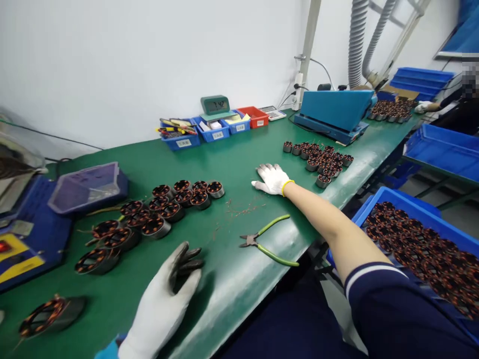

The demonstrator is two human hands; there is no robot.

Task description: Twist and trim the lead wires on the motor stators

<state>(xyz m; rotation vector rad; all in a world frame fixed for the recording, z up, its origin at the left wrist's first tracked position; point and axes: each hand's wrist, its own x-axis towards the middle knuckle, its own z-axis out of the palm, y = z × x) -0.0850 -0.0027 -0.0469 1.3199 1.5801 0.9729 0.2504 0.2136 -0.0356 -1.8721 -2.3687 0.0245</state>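
Note:
My right hand (272, 179), in a white glove with greyed fingertips, lies flat on the green table with its fingers spread. Just left of it are scattered copper wire scraps (243, 208). Above the table's near side hovers my left hand (168, 294), in a white glove with dark fingers. Those fingers are loosely curved, apart from the thumb, and nothing shows between them. Cutting pliers (251, 240) with green handles lie spread between my hands. Beyond my left hand stands a group of copper-wound motor stators (155, 225); a single stator (52, 316) sits nearer, at the left.
More stators (325, 160) stand right of my right hand, before a blue machine (335, 112). A blue crate (422, 212) of stators is at the lower right. Small bins (181, 142) and a clock (215, 104) line the wall. A co-worker's gloved hand (424, 106) is far right.

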